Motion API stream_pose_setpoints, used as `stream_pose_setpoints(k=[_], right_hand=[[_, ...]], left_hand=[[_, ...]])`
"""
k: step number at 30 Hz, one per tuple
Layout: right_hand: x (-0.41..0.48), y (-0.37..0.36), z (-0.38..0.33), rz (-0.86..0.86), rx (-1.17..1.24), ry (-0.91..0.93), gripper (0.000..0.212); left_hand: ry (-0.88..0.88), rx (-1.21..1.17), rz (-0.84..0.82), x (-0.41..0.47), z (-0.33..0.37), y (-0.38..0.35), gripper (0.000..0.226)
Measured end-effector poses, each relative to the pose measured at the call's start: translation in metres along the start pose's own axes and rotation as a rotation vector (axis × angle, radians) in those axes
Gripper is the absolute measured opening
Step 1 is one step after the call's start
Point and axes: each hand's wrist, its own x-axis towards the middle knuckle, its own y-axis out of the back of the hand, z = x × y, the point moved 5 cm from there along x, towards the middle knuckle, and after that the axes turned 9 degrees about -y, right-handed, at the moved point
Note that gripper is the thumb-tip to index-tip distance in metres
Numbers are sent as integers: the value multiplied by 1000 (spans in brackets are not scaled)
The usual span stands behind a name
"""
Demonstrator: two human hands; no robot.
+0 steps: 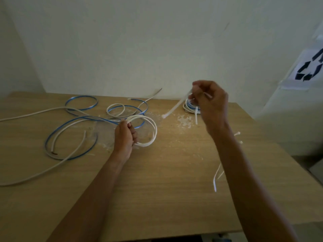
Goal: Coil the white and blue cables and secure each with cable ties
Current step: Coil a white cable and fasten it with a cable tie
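My left hand [124,135] grips a small coil of white cable [150,127] just above the wooden table [157,198]. Raised over the table's far right, my right hand [210,100] pinches a white cable tie [174,108] that slants down to the left. Loose white cable [57,165] and blue cable [81,103] sprawl in loops across the left half of the table. Behind my right hand lies a tied blue and white coil [187,106], partly hidden.
Several loose cable ties [216,175] lie by the table's right edge beside my right forearm. White dust or crumbs [184,120] speckle the tabletop's middle. A wall stands close behind the table, and a printed sheet [307,70] hangs at the right.
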Motion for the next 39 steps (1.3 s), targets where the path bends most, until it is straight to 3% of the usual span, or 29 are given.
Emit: stream_pose_setpoints(k=[4,7,9,13,16,18,22,25,29,31,34,39], right_hand=[[-28,-45,46,-51,110,-132,5],[-44,-65,78,-74,40,-162,14],[-54,-73,87,-133,-93,-83,17],[-75,-88,85,-280,-342,266,10],[-88,-94,84,-271,-447,440,11],[-96,-95,81,-223,-495,509,12],[-97,-93,79,-146,-562,590,4],[-86,-92,88,-181,-621,589,4],[-80,-91,92,-275,-578,452,27],[-79,-90,90,-270,-579,417,30],[-81,-89,83,-220,-572,445,16],[-84,-86,78,-133,-592,482,21]], left_hand=[[-11,-51,49,4,0,5,33],[-83,-10,33,5,3,4,36],[-150,126,-11,5,4,4,39],[-272,423,-156,-2,11,3,32],[-205,377,-251,-8,15,-3,16],[-184,366,-320,-12,18,-4,16],[-219,438,-411,-14,22,-6,18],[-227,445,-456,-13,24,-9,26],[-297,498,-531,-15,26,-13,33],[-341,500,-500,-17,28,-14,28],[-367,463,-414,-20,28,-18,25],[-191,288,-257,-13,16,-18,31]])
